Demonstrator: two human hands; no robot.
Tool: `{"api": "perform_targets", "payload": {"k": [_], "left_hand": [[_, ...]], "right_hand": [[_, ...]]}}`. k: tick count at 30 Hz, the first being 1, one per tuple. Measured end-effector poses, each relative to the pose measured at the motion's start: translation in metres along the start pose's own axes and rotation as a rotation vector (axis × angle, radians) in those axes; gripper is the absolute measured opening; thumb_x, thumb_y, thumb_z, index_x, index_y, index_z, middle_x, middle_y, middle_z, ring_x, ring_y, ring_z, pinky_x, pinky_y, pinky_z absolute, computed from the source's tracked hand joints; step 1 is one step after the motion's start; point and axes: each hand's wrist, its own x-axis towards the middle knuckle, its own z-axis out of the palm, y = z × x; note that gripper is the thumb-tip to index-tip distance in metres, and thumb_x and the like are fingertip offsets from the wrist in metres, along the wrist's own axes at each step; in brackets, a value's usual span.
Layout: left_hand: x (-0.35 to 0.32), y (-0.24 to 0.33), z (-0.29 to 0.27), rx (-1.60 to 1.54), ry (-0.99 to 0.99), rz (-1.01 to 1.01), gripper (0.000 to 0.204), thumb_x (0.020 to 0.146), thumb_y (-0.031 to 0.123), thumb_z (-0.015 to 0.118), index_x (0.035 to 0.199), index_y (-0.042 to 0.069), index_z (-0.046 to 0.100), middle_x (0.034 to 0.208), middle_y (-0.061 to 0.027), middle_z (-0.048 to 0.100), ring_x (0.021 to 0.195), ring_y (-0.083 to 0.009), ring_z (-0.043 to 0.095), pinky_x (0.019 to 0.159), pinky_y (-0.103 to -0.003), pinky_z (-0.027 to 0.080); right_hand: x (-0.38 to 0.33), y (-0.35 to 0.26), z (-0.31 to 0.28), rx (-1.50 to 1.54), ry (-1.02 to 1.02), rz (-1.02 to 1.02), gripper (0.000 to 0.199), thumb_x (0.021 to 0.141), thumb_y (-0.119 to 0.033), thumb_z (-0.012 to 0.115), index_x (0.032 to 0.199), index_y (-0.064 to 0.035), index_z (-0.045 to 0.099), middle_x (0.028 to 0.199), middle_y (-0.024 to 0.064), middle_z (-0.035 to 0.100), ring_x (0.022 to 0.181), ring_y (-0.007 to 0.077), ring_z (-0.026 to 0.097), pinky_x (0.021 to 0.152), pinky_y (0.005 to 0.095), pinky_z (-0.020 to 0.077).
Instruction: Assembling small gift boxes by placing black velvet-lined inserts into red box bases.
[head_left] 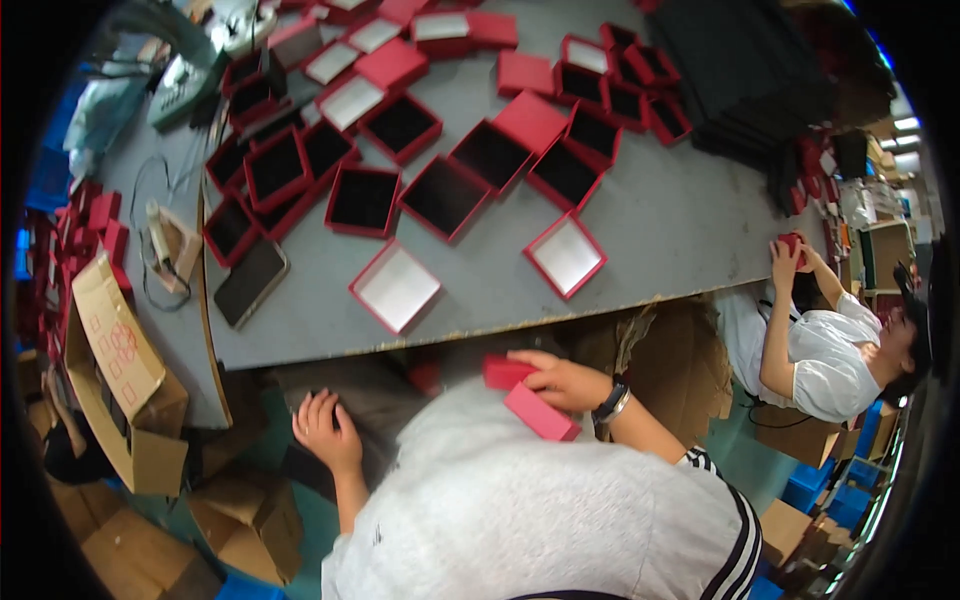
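Observation:
My right hand (565,382), with a watch on the wrist, is below the front edge of the grey table (660,215). It grips a small red box (505,372), and a flat red lid (540,412) sits just under its fingers. My left hand (325,430) lies flat with its fingers apart on a dark grey surface under the table and holds nothing. On the table just above my hands lie two red lids with white insides (396,287) (566,256). Behind them stand several open red boxes with black lining (363,199).
A co-worker in a white shirt (825,360) sits at the right, both hands on a small red box (790,245) at the table's edge. A phone (250,280) lies at the table's left. An open cardboard carton (120,370) stands left of me. Black sheets (750,70) are stacked far right.

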Motion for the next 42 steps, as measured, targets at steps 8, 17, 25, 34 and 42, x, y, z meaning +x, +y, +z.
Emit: {"api": "perform_targets", "payload": {"k": [8,17,25,34,42], "left_hand": [[-0.023,-0.008,-0.008,0.012,0.045,-0.049,0.015,0.088,0.016,0.06,0.099,0.01,0.068,0.118,-0.0023,0.066,0.126,-0.0254,0.051,0.113,-0.05,0.023],[-0.022,-0.003,0.0,-0.024,0.079,-0.071,0.014,0.088,0.018,0.061,0.098,0.012,0.069,0.117,-0.0016,0.066,0.126,-0.0248,0.051,0.113,-0.051,0.022],[-0.022,-0.002,-0.004,-0.013,0.057,-0.111,0.013,0.087,0.018,0.062,0.096,0.012,0.069,0.116,-0.0015,0.067,0.126,-0.0253,0.051,0.113,-0.053,0.021],[-0.015,-0.005,-0.001,-0.024,0.05,-0.108,0.014,0.085,0.019,0.063,0.096,0.012,0.069,0.115,-0.0013,0.067,0.126,-0.0254,0.051,0.113,-0.054,0.021],[-0.014,-0.006,-0.003,-0.022,0.055,-0.1,0.014,0.085,0.018,0.062,0.096,0.013,0.069,0.115,-0.0006,0.066,0.126,-0.025,0.051,0.113,-0.053,0.021]], "right_hand": [[-0.013,0.037,0.007,0.938,0.343,0.1,0.036,0.097,-0.023,0.06,0.126,-0.0014,0.058,0.129,0.0126,0.059,0.111,0.0223,0.06,0.095,0.0324,0.0483],[0.062,0.003,-0.027,1.262,0.593,-0.404,0.037,0.096,-0.026,0.065,0.129,-0.0119,0.054,0.119,0.0059,0.06,0.106,0.0221,0.064,0.085,0.0455,0.0599],[0.117,-0.015,-0.03,0.588,0.905,-0.132,0.024,0.102,-0.021,0.055,0.115,-0.002,0.057,0.106,0.0069,0.063,0.088,0.0123,0.063,0.072,0.0258,0.0506],[0.065,-0.064,-0.039,0.009,1.025,0.071,0.018,0.093,-0.014,0.066,0.097,0.0025,0.063,0.076,0.0098,0.066,0.069,0.0108,0.061,0.063,0.0281,0.0487],[0.064,-0.059,-0.086,-0.871,0.956,0.372,0.014,0.081,-0.018,0.059,0.078,-0.0055,0.063,0.071,0.0182,0.067,0.066,0.0383,0.066,0.06,0.049,0.0526]]}}
